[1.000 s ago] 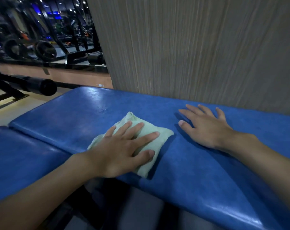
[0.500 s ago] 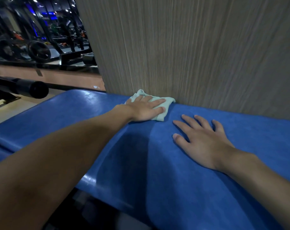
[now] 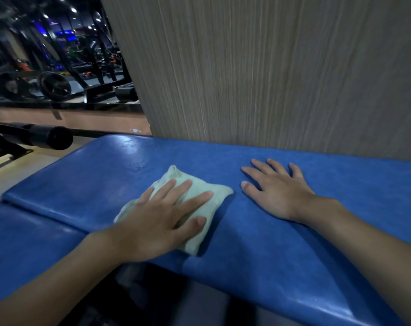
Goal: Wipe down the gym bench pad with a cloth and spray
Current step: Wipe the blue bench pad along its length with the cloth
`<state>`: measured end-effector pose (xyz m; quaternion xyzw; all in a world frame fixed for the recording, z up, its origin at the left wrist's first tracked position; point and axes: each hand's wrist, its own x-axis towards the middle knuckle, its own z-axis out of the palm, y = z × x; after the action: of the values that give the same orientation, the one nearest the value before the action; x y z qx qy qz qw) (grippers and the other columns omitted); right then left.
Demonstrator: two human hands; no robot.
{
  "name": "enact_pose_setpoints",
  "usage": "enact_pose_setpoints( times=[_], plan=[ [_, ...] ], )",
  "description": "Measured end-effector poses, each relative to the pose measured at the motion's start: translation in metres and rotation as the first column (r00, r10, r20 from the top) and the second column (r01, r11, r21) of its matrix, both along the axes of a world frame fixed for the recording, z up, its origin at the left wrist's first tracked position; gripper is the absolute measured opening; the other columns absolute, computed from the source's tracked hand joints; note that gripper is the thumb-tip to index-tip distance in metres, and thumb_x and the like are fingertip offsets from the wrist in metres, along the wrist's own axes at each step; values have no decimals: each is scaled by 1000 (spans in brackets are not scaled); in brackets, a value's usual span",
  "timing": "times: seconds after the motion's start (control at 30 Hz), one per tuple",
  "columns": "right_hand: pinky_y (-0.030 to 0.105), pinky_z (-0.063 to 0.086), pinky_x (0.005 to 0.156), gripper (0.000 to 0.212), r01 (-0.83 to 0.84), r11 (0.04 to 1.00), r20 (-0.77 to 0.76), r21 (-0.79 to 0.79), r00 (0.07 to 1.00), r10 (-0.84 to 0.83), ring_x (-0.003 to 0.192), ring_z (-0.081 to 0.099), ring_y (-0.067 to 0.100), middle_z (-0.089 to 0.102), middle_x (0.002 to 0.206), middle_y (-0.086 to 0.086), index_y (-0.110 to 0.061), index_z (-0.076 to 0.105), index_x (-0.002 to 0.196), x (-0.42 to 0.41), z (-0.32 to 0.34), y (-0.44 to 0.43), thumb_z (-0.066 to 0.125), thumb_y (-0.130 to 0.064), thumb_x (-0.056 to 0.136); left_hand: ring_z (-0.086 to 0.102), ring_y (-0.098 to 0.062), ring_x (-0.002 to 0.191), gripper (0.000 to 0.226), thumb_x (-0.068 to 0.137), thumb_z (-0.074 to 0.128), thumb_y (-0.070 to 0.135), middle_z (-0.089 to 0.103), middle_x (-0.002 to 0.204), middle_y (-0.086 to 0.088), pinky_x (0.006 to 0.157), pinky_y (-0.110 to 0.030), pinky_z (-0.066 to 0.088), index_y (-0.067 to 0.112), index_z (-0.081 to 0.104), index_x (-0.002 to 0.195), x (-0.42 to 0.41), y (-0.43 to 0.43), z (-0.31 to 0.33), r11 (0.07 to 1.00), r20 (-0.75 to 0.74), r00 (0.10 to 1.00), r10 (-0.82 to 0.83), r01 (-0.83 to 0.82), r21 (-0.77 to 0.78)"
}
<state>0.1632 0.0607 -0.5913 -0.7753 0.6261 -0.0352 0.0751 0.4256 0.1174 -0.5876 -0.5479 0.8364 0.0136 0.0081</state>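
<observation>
Left hand flat on the cloth, right hand flat on the bench pad.

The left hand (image 3: 152, 222) presses a folded pale-green cloth (image 3: 199, 191) with straight, spread fingers, curled round nothing; the cloth lies under its palm near the front edge of the blue bench pad (image 3: 282, 267). The right hand (image 3: 277, 191) rests open on the pad just beside the cloth, below a wood-grain wall panel (image 3: 270, 78).

We have drawn our left hand (image 3: 157, 222) and the cloth (image 3: 195, 196) back from the wall panel (image 3: 270, 78). Both now sit near the pad's (image 3: 270, 267) front edge.

Grey wood-grain wall (image 3: 270, 78), black roller (image 3: 55, 138)
</observation>
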Motion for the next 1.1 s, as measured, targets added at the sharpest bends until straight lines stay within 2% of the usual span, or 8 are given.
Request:
enact_pose_setpoints(
  times=[0.17,0.23,0.37,0.53,0.67,0.87,1.0,1.1],
  plan=[
    [59,-9,117,63,-18,998,-57,-52,998,15,152,-4,18,4,165,-11,-41,19,153,-1,9,-5,15,-66,95,-15,-10,151,68,58,-21,93,-4,166,14,122,-43,-4,82,-16,125,-1,-2,3,999,-20,1000,23,-23,31],
    [57,-8,118,64,0,999,-22,-48,1000,-1,152,-5,17,2,165,-10,-42,17,153,-1,10,-10,15,-67,94,-15,-12,151,60,60,-10,95,-6,166,14,122,-46,-4,84,-14,119,-8,-23,4,995,0,998,56,-56,82],
    [56,-5,118,67,12,1000,-41,0,999,-12,152,-6,17,-1,166,-10,-42,9,154,0,-2,-15,11,-68,93,-11,-17,152,51,93,18,73,-5,167,11,121,-50,-5,72,-4,139,-22,-95,-3,990,23,994,103,-105,92],
    [55,-5,119,68,5,1000,-47,-28,999,-6,151,-7,16,-2,165,-12,-42,7,154,-1,-6,-18,8,-68,91,-3,-22,153,53,92,17,74,4,167,9,119,-58,0,68,5,144,-42,-182,-4,989,-10,992,123,-122,80],
    [54,-4,119,69,3,999,-45,-34,999,-4,151,-7,16,-1,165,-12,-43,8,154,-1,-7,-17,6,-68,90,4,-20,152,64,82,12,80,12,165,11,117,-59,5,66,8,145,-50,-207,-1,990,-16,992,122,-121,76],
    [54,-3,119,67,6,1000,-34,-25,999,-6,151,-5,16,1,165,-12,-43,9,154,0,-6,-16,8,-68,91,-8,-17,153,51,95,15,70,1,167,8,120,-52,-4,67,3,144,-31,-146,-5,992,-23,994,105,-103,79],
    [55,-2,119,66,5,1000,-30,-28,1000,-6,151,-3,17,3,165,-11,-43,11,153,-1,-5,-15,10,-68,93,-11,-11,152,57,72,-5,88,0,166,14,122,-43,-6,80,-6,128,-2,-59,-2,997,-28,997,67,-65,51],
    [56,-2,118,66,4,1000,-41,-12,999,-5,151,-2,18,3,165,-10,-42,12,154,-1,-3,-14,10,-68,93,-15,-9,151,65,65,-20,89,-4,165,18,122,-36,-7,80,-15,129,14,-2,0,999,-7,1000,29,-29,-18]
  ],
)
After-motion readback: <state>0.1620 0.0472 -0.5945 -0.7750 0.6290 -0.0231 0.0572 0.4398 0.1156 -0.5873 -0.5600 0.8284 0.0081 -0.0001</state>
